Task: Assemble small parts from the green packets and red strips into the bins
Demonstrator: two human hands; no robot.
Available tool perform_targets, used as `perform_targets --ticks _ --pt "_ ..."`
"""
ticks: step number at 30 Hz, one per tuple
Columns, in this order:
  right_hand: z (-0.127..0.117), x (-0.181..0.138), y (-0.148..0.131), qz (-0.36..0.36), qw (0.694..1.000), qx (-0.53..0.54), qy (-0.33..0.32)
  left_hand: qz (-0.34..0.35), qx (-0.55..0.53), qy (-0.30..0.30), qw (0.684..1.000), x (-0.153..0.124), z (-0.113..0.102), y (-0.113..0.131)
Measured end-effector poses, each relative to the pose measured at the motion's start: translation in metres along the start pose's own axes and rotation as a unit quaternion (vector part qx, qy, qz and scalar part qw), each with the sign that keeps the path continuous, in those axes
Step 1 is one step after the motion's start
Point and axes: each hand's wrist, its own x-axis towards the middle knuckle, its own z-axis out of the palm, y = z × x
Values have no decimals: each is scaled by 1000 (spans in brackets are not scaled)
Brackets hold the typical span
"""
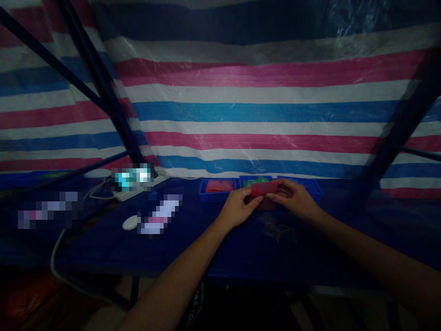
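My left hand [238, 206] and my right hand [296, 198] meet above the dark blue table, each with its fingers closed on a thin, flat red piece [263, 189]. It looks like a small see-through bag, but the dim light leaves its kind uncertain. Just below it on the table lie small clear plastic packets [280, 230] with little things inside that I cannot make out. Behind my left hand, a blue tray [217, 197] holds a stack of flat red pieces [219, 185]. Green pieces [257, 182] fill a second tray, and a third blue tray [314, 186] is partly hidden by my right hand.
A white power strip [138, 189] with cables stands at the back left, a blurred-out device on it. Closer in are a white oval object [131, 223] and a blurred-out phone-like object [161, 214]. Striped sheeting [262, 110] and dark frame poles [103, 87] close off the back.
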Motion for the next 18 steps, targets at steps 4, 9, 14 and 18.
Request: perform_targets --ticks 4,9,14,18 --pt "3 0 4 38 999 8 0 -10 -26 50 998 2 2 -7" --pt "0 1 5 24 998 -1 52 42 -16 63 997 2 0 -7" --pt "1 -3 -5 9 997 0 -82 75 -7 -23 997 0 4 -1" --pt "3 -5 -12 11 996 3 -86 33 14 -9 999 0 4 -6"
